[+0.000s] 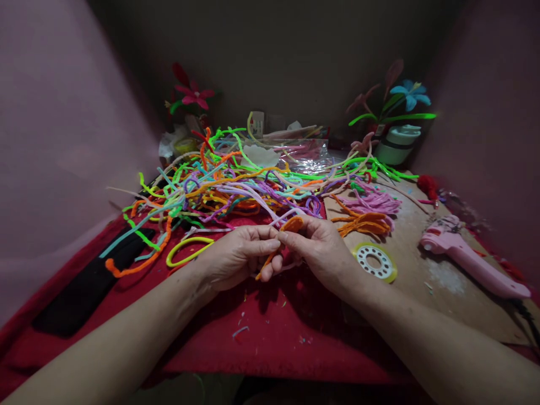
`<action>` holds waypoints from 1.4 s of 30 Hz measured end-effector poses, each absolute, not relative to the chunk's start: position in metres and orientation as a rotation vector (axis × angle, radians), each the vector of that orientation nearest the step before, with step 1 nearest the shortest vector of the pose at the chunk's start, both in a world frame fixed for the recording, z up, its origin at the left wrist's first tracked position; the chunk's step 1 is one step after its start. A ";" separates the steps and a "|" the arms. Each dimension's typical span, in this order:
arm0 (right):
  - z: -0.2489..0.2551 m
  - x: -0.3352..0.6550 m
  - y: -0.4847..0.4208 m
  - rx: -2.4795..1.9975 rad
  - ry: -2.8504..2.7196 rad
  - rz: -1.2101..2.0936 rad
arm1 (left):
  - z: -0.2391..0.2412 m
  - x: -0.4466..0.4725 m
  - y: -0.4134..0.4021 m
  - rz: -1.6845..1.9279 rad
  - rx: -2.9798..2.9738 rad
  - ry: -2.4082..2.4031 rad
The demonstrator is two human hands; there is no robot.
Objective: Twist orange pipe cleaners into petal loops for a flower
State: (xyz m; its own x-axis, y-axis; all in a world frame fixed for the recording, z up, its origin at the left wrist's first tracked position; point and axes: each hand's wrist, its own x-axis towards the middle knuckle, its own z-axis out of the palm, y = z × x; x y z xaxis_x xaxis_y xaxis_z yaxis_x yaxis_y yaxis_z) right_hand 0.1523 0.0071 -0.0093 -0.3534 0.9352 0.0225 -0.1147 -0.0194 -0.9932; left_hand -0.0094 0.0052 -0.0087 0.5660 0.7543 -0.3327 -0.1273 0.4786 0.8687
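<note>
Between my two hands is an orange pipe cleaner, bent into a flat petal-like loop at its upper end, with a thin tail hanging below. My left hand pinches it between thumb and forefinger. From the other side, my right hand grips it near the loop, the two thumbs almost touching. Just behind my hands spreads a tangled heap of coloured pipe cleaners. To the right, a bunch of orange loops lies on a cardboard sheet, in front of a pink bundle.
A pink glue gun and a roll of clear tape rest on the cardboard. A black flat item lies at left. Behind stand a pale green lidded container, a blue flower and a red flower.
</note>
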 end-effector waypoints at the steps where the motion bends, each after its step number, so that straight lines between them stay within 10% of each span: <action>1: -0.009 0.152 0.007 -0.930 -1.375 1.522 | -0.009 -0.009 0.005 0.615 0.918 0.795; 42: -0.010 0.153 0.010 -0.967 -1.446 1.449 | -0.013 -0.009 0.003 0.611 0.973 0.785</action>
